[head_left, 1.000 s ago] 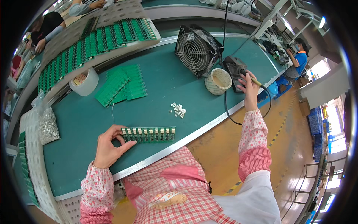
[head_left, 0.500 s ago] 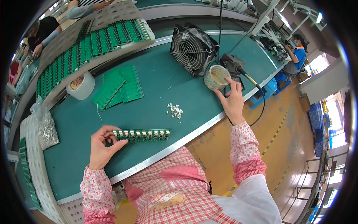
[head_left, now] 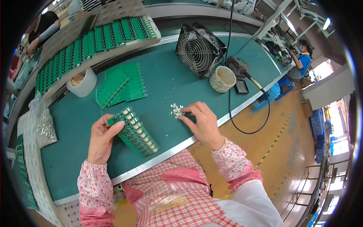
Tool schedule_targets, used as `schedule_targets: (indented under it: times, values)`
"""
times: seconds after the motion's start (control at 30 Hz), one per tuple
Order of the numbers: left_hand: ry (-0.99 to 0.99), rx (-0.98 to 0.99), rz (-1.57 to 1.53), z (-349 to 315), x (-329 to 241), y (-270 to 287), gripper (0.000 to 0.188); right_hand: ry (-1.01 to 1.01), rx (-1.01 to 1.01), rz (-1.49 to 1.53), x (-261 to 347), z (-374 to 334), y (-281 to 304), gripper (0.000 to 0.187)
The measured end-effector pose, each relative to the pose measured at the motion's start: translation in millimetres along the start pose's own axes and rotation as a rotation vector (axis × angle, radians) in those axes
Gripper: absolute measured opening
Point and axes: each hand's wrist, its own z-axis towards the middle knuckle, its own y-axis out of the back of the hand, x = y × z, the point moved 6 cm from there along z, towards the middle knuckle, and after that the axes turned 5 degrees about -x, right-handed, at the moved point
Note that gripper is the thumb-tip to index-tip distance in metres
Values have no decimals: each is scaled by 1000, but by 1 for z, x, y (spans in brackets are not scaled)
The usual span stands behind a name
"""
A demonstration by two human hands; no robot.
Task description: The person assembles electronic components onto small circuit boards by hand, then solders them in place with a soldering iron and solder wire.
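My left hand [head_left: 103, 135] grips one end of a green circuit board [head_left: 135, 133] between thumb and fingers. The board is tilted, and a row of pale connectors runs along it; its lower end is smeared by motion. My right hand [head_left: 202, 122] is at a small pile of white and silver connectors [head_left: 176, 110] on the green bench top. Its thumb and forefinger are bent toward the pile's right side, with the tips almost together. Whether a connector is between them is too small to see. Beyond the left hand lies a stack of flat green boards [head_left: 126, 84].
Behind the pile stand a fan [head_left: 196, 51], a round tub [head_left: 222, 79] and a soldering iron [head_left: 252, 78] with a looping cable. A white tape roll [head_left: 82, 84] and a bag of small parts [head_left: 46, 128] lie left. Foam trays [head_left: 113, 47] hold many boards. Co-workers sit farther off.
My right hand has left the round tub and come left to the connector pile. My left hand has turned the board from level to steeply slanted, showing its face.
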Motion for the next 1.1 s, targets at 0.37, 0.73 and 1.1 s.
schedule_targets:
  times: [0.37, 0.73, 1.1]
  values:
    - [-1, 89, -77, -5, 12, -32, 37, -178, 5, 175, 1, 1, -11, 22]
    - [36, -47, -321, -2, 23, -22, 44, -270, -20, 278, 4, 8, -23, 19]
    - [13, -63, -359, -1, 20, -24, 47, -350, 38, 311, 2, 12, -20, 18]
